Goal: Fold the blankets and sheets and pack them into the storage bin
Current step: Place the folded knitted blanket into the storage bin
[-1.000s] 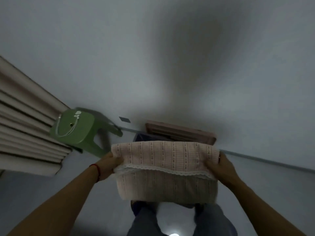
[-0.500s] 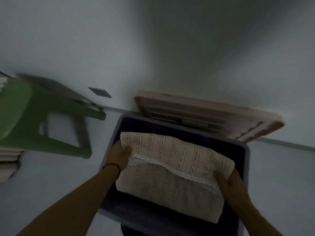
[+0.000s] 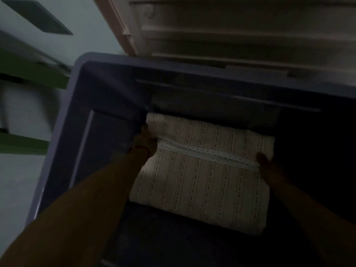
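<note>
A folded pale pink blanket (image 3: 202, 170) with dashed stripes and a white lace band lies deep inside the dark blue storage bin (image 3: 63, 120). My left hand (image 3: 146, 141), with a red thread at the wrist, grips the blanket's left edge near the bin's left wall. My right hand (image 3: 267, 166) holds the blanket's right edge. Both forearms reach down into the bin. The fingers of both hands are under the cloth and hidden. The bin's inside is very dark.
The bin's pink lid (image 3: 231, 29) leans against the white wall just behind the bin. A green plastic stool (image 3: 23, 74) stands on the floor to the left. A dark wall plate (image 3: 36, 16) shows at the top left.
Both hands have lowered the folded blanket from above the bin's rim down into the bin. The view has dropped and moved closer to the bin.
</note>
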`<state>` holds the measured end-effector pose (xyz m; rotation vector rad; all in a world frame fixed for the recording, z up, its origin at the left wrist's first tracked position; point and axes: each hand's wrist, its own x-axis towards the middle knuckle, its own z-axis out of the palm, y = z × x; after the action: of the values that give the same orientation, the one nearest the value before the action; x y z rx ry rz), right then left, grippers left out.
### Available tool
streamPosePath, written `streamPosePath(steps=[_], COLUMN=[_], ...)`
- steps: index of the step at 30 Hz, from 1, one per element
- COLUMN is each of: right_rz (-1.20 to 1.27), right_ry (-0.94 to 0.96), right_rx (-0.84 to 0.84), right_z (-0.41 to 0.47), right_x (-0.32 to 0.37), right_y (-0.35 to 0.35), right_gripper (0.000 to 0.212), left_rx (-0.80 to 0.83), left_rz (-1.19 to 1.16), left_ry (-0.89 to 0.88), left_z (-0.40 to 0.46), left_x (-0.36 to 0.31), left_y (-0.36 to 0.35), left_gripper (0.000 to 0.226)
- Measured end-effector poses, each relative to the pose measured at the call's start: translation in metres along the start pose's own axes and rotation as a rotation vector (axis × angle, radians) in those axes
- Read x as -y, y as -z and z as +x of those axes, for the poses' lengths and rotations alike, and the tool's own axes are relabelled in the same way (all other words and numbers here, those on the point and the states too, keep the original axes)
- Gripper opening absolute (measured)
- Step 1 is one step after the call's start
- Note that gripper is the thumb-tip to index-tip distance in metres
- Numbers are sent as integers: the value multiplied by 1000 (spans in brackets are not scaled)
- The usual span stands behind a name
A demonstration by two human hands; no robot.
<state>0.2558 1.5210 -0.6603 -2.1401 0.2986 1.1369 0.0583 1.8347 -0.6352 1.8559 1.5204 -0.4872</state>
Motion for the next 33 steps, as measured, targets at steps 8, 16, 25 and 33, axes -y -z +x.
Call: streamPosePath(steps=[8, 16, 25, 33], right_rz=[89, -670, -1279, -455], right_ry=[115, 451, 341, 277], right_rx=[-167, -281, 473, 261], right_z=[-6, -23, -152, -443], right_x=[-26, -22, 61, 135], right_y=[-23, -37, 4, 147], right_gripper=[66, 61, 70, 40], left_rx=[-172, -117, 486, 308], left_rz=[-64, 580, 626, 181], left_ry=[-126, -503, -260, -480], left_z=[-3, -31, -163, -451], left_x=[12, 6, -76, -163], left_y=[-7, -26, 14, 184], left_gripper=[50, 76, 59, 39])
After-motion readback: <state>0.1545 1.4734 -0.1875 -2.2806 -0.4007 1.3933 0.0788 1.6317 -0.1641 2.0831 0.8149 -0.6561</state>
